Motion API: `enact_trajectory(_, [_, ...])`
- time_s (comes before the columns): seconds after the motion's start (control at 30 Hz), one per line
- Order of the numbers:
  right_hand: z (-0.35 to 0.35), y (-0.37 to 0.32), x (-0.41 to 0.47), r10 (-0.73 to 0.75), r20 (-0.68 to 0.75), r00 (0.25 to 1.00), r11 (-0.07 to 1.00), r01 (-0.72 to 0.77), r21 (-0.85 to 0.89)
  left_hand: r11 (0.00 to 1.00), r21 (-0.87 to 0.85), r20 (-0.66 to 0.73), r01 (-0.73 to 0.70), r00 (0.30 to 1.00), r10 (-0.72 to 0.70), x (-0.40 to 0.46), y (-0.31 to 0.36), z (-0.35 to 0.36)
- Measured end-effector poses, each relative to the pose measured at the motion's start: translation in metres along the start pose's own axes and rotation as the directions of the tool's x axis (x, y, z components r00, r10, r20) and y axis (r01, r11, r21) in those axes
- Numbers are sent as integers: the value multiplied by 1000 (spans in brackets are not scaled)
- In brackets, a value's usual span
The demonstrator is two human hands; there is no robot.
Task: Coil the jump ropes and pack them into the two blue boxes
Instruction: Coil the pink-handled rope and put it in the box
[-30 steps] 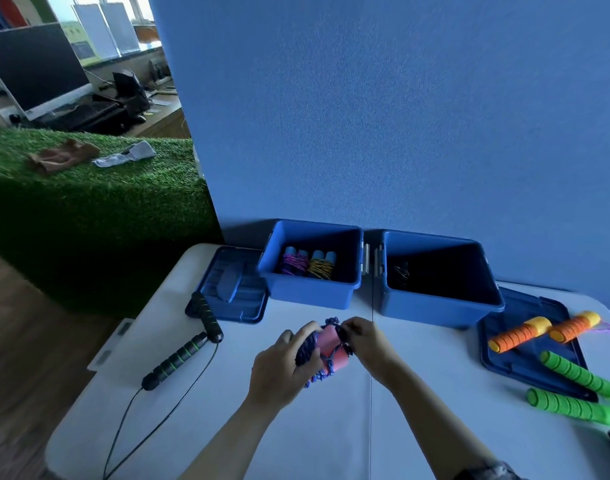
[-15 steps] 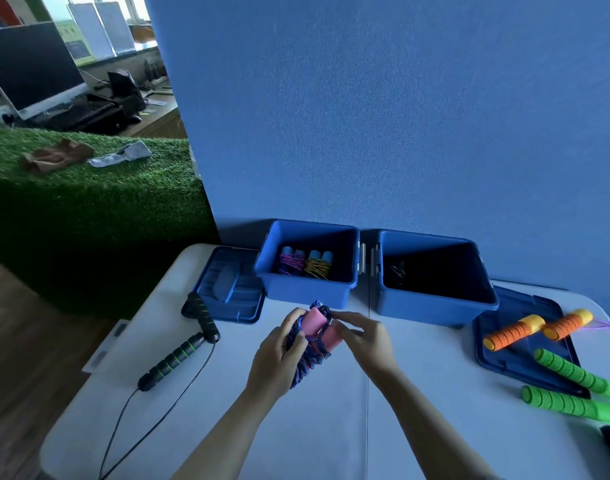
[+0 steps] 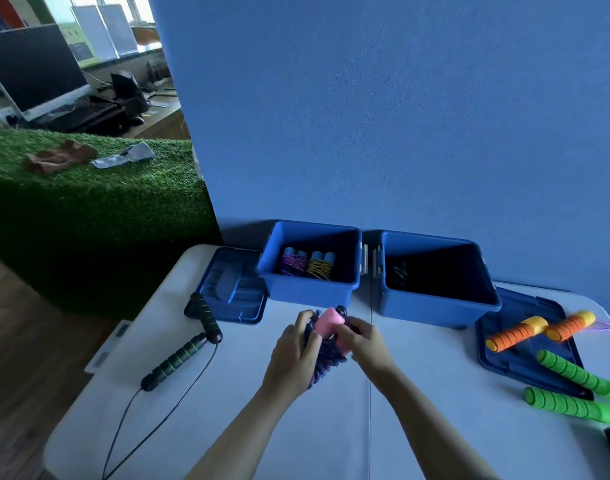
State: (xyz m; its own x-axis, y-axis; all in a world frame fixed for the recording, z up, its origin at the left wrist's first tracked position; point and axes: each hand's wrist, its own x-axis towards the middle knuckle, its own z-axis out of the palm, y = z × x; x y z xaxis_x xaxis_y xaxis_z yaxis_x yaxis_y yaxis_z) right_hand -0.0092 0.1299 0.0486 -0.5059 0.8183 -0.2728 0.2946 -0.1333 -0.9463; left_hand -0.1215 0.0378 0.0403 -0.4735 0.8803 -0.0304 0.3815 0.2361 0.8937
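Fingers of the left hand [image 3: 291, 358] and right hand [image 3: 365, 344] curling around one pink-handled coiled rope [image 3: 327, 336] above the white counter [image 3: 435, 427], two blue boxes [image 3: 310, 292] [image 3: 435, 299] standing open behind, the left one holding two coiled ropes [image 3: 307, 266], two lids [image 3: 232, 289] [image 3: 525, 344], two orange handles [image 3: 539, 329], two green handles [image 3: 573, 389], one black rope [image 3: 189, 341] lying nearby.

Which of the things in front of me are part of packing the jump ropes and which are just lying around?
Job: pink rope in both hands, black rope, orange rope, green rope, left box, right box, lids.

Lying about: monitor, cloths on turf.
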Motion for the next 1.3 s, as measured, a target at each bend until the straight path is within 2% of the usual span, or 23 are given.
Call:
enact_trajectory(0.07, [0,10,-2,73,27,997,991,-76,114,998,-25,-55,61,997,-62,10,-2,6])
enact_trajectory(0.13, [5,18,-8,105,128,986,963,-133,236,973,-112,-62,201,976,-209,21,0,10])
enact_trajectory(0.2, [12,23,-12,73,188,979,968,-116,224,944,-167,-28,285,956,-293,27,3,14])
enact_trajectory(0.33, [12,30,-11,-23,115,993,997,14,77,937,-190,-8,293,954,-300,21,3,18])
enact_trajectory(0.57, [14,36,-11,-73,108,991,991,84,-102,913,-245,4,325,942,-334,22,-11,21])
enact_trajectory(0.83, [22,35,-5,-84,132,988,996,87,-12,871,-328,40,366,926,-374,29,-16,20])
enact_trajectory(0.97, [24,33,10,-51,128,990,996,60,-71,862,-337,83,378,924,-373,40,-22,13])
enact_trajectory(1.07, [26,24,29,-21,72,997,983,33,-179,854,-299,124,426,905,-408,56,-26,0])
enact_trajectory(1.13, [28,16,45,-12,37,999,973,20,-232,889,-218,121,402,915,-384,71,-30,-12])
enact_trajectory(1.23, [33,5,73,-23,-2,1000,962,22,-272,978,46,57,204,977,-206,102,-37,-32])
enact_trajectory(1.3, [36,-4,93,-61,-70,996,968,42,-246,966,232,-74,111,993,-96,129,-46,-48])
